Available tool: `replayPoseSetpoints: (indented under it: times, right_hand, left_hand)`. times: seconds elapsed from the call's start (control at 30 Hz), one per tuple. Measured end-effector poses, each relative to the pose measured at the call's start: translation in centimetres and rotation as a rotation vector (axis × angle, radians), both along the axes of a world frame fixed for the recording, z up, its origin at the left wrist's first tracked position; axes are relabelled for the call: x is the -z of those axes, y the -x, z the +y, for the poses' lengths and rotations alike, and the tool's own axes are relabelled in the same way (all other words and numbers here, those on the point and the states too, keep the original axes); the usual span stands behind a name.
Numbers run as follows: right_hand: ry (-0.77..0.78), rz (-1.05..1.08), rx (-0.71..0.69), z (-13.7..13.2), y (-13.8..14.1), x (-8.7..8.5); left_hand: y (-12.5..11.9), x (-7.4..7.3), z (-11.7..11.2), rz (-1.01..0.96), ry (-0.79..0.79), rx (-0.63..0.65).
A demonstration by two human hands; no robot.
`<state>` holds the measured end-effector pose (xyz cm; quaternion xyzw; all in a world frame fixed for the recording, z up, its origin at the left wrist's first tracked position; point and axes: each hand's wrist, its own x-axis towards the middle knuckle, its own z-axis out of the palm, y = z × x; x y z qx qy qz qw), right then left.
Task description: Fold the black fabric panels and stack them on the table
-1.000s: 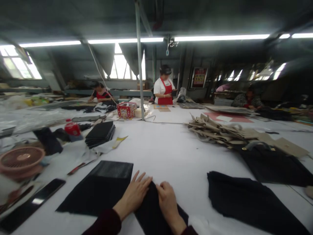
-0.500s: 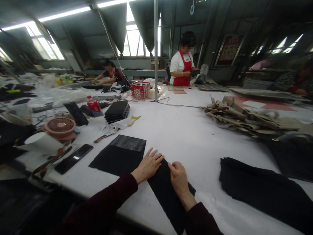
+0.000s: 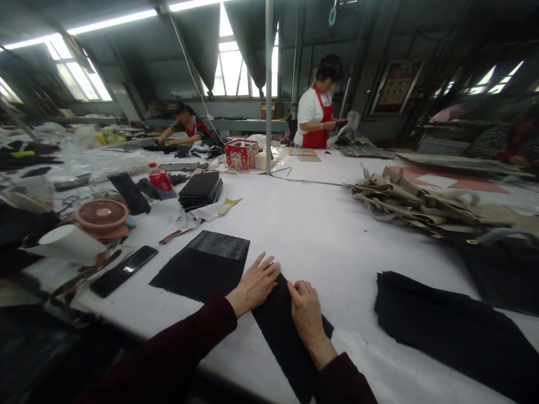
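A folded black fabric piece (image 3: 278,331) lies slantwise on the white table in front of me. Flat on its upper end rests my left hand (image 3: 256,283), open, with the fingers stretched out. My right hand (image 3: 306,314) is at the right edge of the same piece, its fingers curled and closed at the cloth; the fingertips are partly hidden. Just left of my left hand lies another black fabric piece (image 3: 202,275), which has a grey, shiny-looking band (image 3: 219,244) along its far side.
A black cloth stack (image 3: 446,325) lies at right, below a heap of beige pieces (image 3: 421,202). At left are a phone (image 3: 124,271), a pink fan (image 3: 101,217), a bottle (image 3: 160,178) and stacked black pieces (image 3: 201,191). A pole (image 3: 268,90) stands mid-table. Co-workers (image 3: 314,115) are beyond.
Both hands stay at the black fabric piece with hardly any movement. The whole view has shifted very slightly. Across the table, the co-worker in the red apron has moved a little to the right.
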<state>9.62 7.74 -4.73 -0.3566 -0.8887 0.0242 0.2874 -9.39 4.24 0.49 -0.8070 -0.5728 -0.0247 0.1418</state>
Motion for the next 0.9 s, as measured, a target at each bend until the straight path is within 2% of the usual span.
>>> replayPoseSetpoints:
  times: [0.47,0.9]
  right_hand:
    - [0.032,-0.035,0.021,-0.9,-1.4,-0.5]
    - [-0.006,-0.013,0.016,-1.9,-3.9,-0.4]
  left_hand:
    - [-0.1,0.1,-0.7,0.049,0.061,0.069]
    - [-1.0,-1.2,-1.1,0.018,0.064,0.127]
